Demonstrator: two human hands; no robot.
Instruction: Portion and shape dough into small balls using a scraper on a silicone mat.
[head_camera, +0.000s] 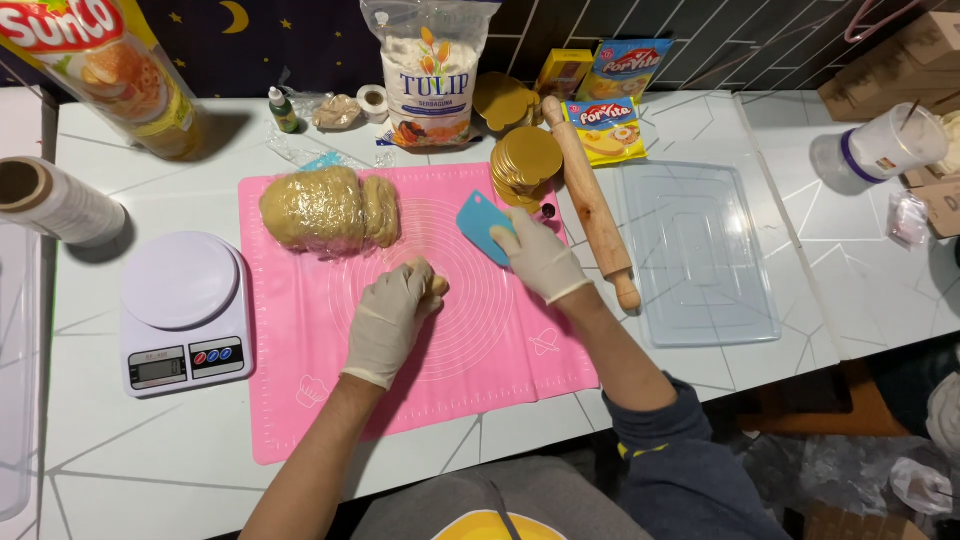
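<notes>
My left hand (390, 315), in a pale glove, is closed around a small piece of tan dough (436, 282) in the middle of a pink baking mat (300, 350). My right hand (540, 258), also gloved, grips a blue plastic dough scraper (480, 222) that rests on the mat just right of the dough piece. A large lump of tan dough wrapped in clear film (328, 208) lies at the mat's upper left, a hand's width beyond my left hand.
A wooden rolling pin (592, 202) lies along the mat's right edge, beside a clear plastic lid (697, 250). A stack of gold round boards (526, 160) sits at the mat's top. A digital scale (184, 310) stands left. A flour bag (430, 70), packets and an oil pouch (110, 70) line the back.
</notes>
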